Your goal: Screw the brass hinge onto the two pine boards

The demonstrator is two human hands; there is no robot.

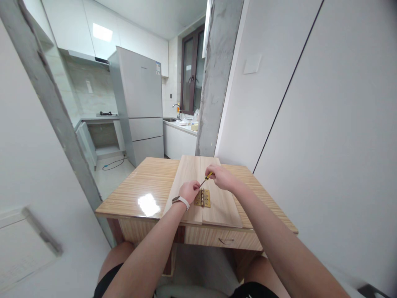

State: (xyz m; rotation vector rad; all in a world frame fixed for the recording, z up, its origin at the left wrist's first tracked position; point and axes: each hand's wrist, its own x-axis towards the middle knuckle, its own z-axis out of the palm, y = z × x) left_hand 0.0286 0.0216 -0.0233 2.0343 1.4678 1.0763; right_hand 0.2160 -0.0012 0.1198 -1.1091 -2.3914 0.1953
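Note:
My right hand [219,176] grips a screwdriver [209,175] by its yellow and black handle, the shaft slanting down to the left. At the tip, the fingers of my left hand [190,191] are pinched together; whatever they hold is hidden or too small to name. A white-banded wrist device [181,201] is on my left wrist. Just beneath my fingers, a brass hinge [206,198] lies opened flat across the seam between two pale wooden boards, the left board [188,171] and the right board [226,211]. Both boards lie side by side on the table.
The glossy wood-grain table [133,188] has a drawer [214,236] at its front edge. A white wall [310,145] rises close on the right. Beyond the table stand a grey fridge [139,91] and a sink counter [180,136]. A cable [114,165] lies on the floor.

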